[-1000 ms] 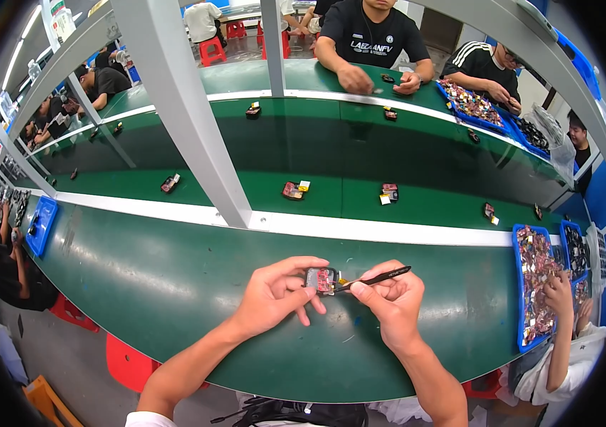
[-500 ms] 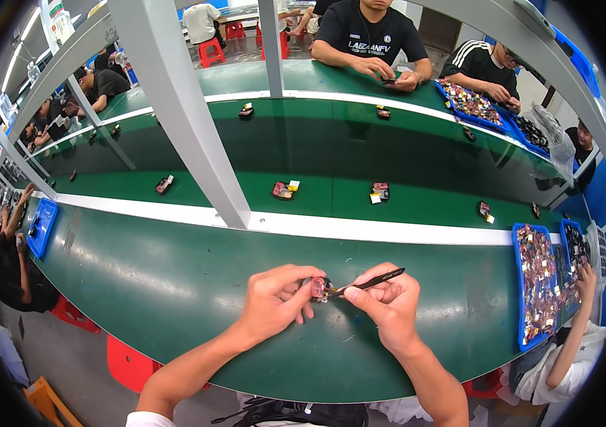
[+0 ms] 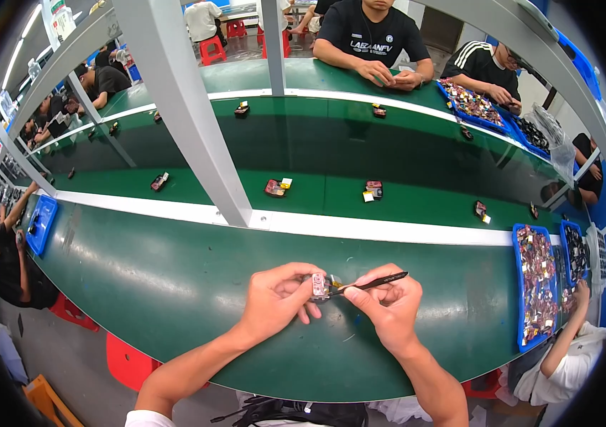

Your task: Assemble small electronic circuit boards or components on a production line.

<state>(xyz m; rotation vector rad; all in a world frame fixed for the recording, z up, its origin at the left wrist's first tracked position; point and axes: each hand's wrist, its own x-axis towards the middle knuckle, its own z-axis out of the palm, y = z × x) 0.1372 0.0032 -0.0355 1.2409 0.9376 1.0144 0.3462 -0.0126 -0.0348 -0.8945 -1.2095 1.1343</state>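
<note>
My left hand (image 3: 279, 299) pinches a small electronic unit (image 3: 319, 286) with a reddish circuit board and dark casing between thumb and fingers, above the green worktop. From the right, my right hand (image 3: 390, 302) grips a pair of slim black tweezers (image 3: 381, 280) like a pen. Their tips reach the right side of the unit, beside a small yellowish part (image 3: 336, 281). Exactly what the tips touch is too small to make out.
Beyond a white rail (image 3: 360, 231), a green conveyor belt (image 3: 210, 142) carries several similar units, one being a unit with a yellow tag (image 3: 277, 187). A blue tray (image 3: 536, 285) heaped with boards stands right. A grey post (image 3: 182, 107) rises ahead. Co-workers sit around the line.
The units on the near belt have shifted slightly left. My left hand has tilted the unit, so its board face shows more. The tweezers stay almost in place.
</note>
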